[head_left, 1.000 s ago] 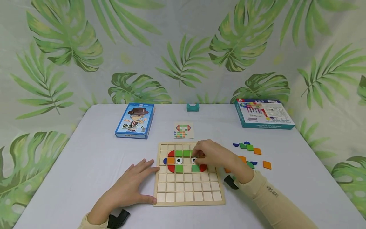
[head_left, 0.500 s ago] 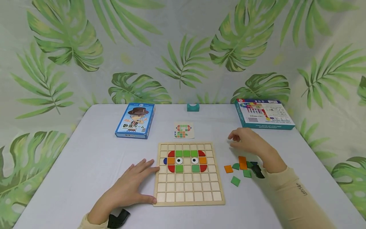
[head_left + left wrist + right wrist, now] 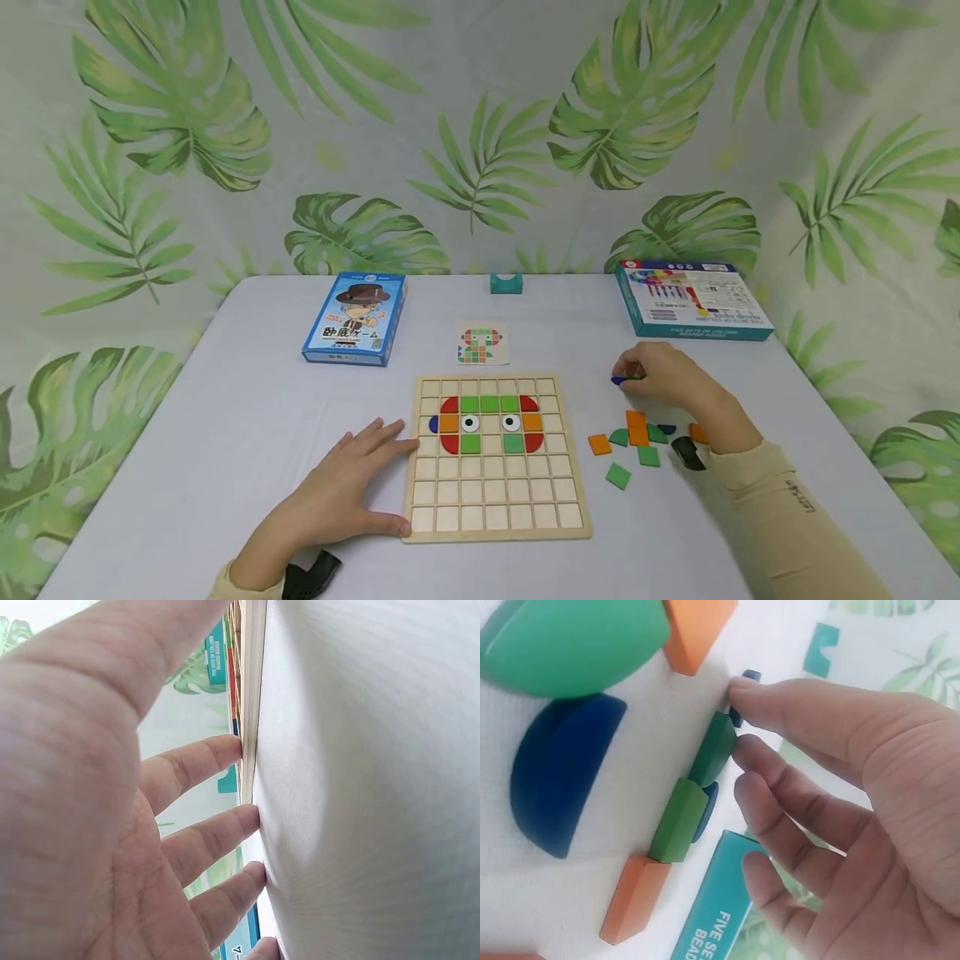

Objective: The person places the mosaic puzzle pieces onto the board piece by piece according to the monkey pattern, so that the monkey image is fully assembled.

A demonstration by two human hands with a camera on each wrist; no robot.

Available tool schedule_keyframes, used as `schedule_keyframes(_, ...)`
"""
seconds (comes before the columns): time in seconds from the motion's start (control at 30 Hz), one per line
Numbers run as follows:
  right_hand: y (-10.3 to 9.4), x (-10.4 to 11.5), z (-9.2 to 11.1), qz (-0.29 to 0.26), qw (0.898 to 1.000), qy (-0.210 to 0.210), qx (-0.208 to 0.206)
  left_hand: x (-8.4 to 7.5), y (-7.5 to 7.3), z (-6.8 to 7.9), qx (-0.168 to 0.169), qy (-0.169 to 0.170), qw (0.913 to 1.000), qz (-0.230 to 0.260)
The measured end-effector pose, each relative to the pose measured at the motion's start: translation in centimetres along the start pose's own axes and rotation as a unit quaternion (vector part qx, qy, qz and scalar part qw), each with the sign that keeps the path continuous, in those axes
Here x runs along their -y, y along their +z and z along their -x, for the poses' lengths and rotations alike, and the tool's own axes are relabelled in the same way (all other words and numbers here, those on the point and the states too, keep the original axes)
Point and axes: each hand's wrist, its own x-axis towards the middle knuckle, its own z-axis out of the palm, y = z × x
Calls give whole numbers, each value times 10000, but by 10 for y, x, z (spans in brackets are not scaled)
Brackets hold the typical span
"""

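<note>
My left hand (image 3: 341,483) lies spread on the table, its thumb and fingertips touching the left edge of a wooden grid board (image 3: 495,537). Red, green and orange tiles, a blue half-round and two eye tiles (image 3: 469,423) sit in the board's upper rows. To the right of the board, my right hand (image 3: 660,372) pinches a blue half-round tile (image 3: 736,717) between thumb and index finger, low over the cloth. In the right wrist view, a green quarter-round (image 3: 715,750), a green square tile (image 3: 677,821) and an orange tile (image 3: 636,900) lie close to those fingers.
More loose tiles, including a green square (image 3: 618,476) and an orange square (image 3: 599,444), lie right of the board. Behind the board is a small pattern card (image 3: 483,343). A blue game box (image 3: 356,318), a teal block (image 3: 506,284) and a flat teal-edged box (image 3: 693,300) stand farther back.
My right hand has left the board's upper right, moved right to the loose tiles, and taken a blue half-round between its fingertips. My left hand has stayed at the board's edge.
</note>
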Motion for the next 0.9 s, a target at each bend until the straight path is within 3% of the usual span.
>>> schedule_keyframes(0.2, 5, -1, -7, 112, 9999, -96, -82, 0, 1, -1, 20, -50, 10000, -55)
schedule_keyframes(0.37, 8, 2, -13, -107, 9993, -347, -97, 0, 2, -1, 33, -76, 9999, -66)
schedule_keyframes(0.67, 9, 4, -8, -413, 9988, 192, -172, 0, 1, -1, 38, -49, 10000, -48)
schedule_keyframes(0.9, 16, 5, -12, -256, 9990, 71, -359, 0, 2, -1, 57, -89, 9999, -80)
